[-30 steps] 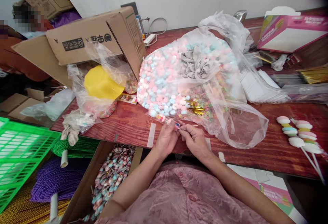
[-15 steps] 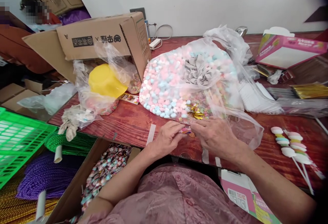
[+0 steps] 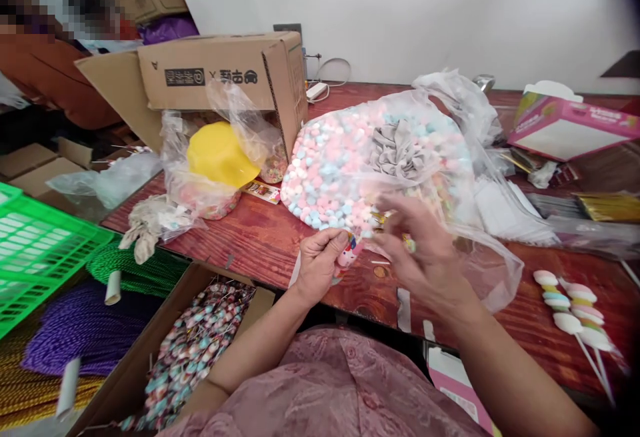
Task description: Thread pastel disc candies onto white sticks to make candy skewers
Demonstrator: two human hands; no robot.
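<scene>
My left hand [image 3: 317, 263] is closed on a small wrapped candy packet [image 3: 347, 254] just above the red wooden table [image 3: 260, 240]. Just right of it, my right hand [image 3: 423, 250] hovers blurred by motion, fingers partly spread, near the mouth of a big clear plastic bag [image 3: 380, 163] full of pink, blue and white candies. A gold twist tie [image 3: 380, 219] shows faintly by the right fingers; whether they hold it is unclear.
A cardboard box [image 3: 220, 80] and a bagged yellow lid [image 3: 220, 157] stand at the back left. Candy skewers [image 3: 570, 303] lie at right, a pink box [image 3: 570, 127] behind. Below the table: a box of wrapped candies [image 3: 190, 350], a green crate [image 3: 35, 250], cord spools [image 3: 75, 330]. Another person sits far left.
My right hand has lifted off the table and moved up toward the bag's mouth. My left hand has turned upright with the packet. The view has shifted right.
</scene>
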